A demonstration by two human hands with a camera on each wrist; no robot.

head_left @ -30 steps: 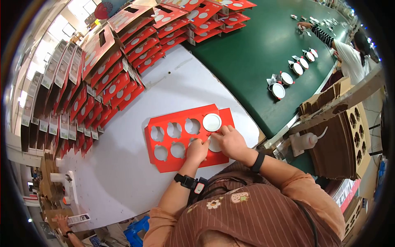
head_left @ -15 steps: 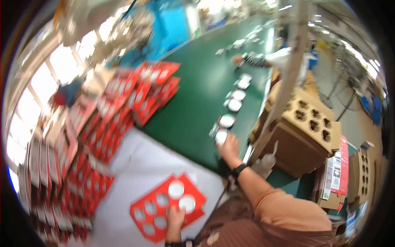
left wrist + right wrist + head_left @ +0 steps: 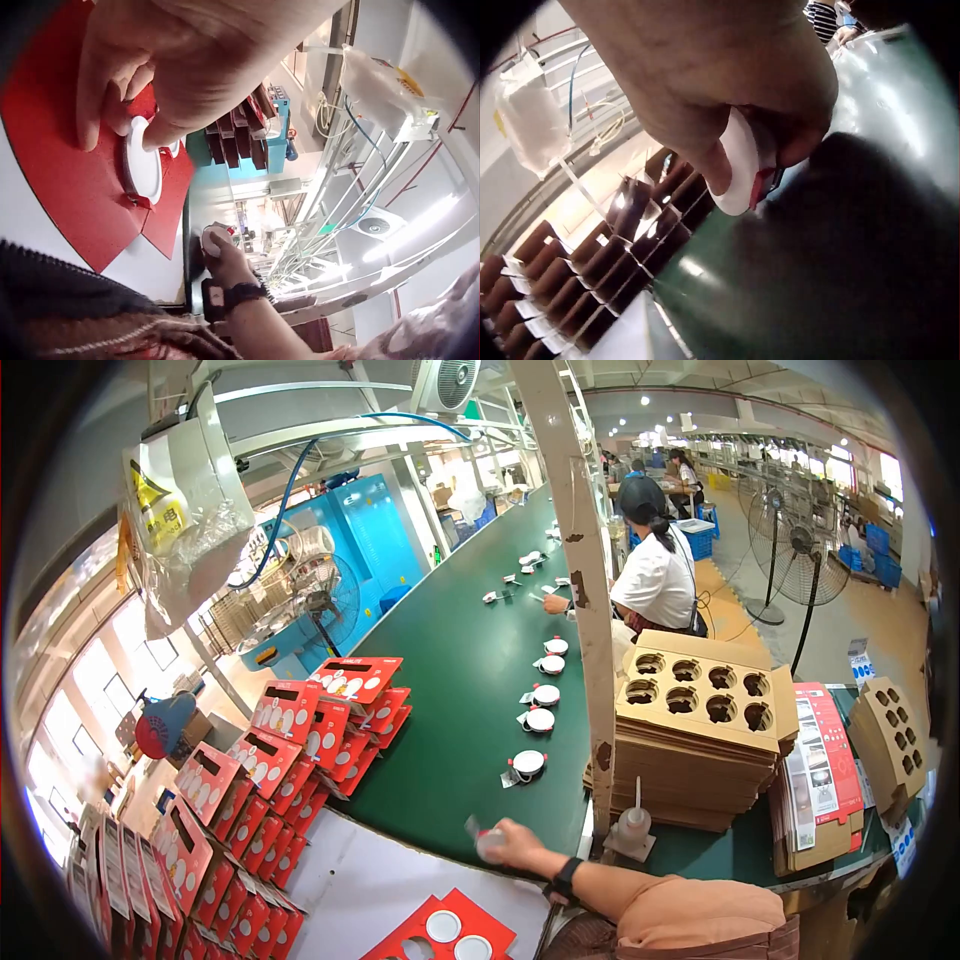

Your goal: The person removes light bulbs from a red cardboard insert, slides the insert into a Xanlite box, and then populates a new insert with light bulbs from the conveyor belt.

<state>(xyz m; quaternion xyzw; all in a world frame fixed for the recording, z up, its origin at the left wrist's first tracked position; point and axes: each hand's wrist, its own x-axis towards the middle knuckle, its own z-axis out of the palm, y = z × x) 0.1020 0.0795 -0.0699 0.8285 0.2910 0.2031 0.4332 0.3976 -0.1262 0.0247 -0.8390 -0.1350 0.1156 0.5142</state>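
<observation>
In the head view my right hand is over the near end of a green table, holding a round white downlight. The right wrist view shows thumb and fingers pinching its white rim, with a red clip at its side. My left hand appears only in its wrist view, fingertips resting on a red cardboard insert and thumb right at the rim of a white downlight set in it. Two seated downlights show in the head view, where the insert's lower part is cut off.
Several downlights stand in a row along the green table. Stacked red printed cartons line the left. On the right are brown cardboard inserts, a white squeeze bottle and a post. Another person sits farther along.
My right hand went from the insert to the row of downlights, took the nearest one and drew it back toward me. The head view swung up and right, so the left hand left it.
</observation>
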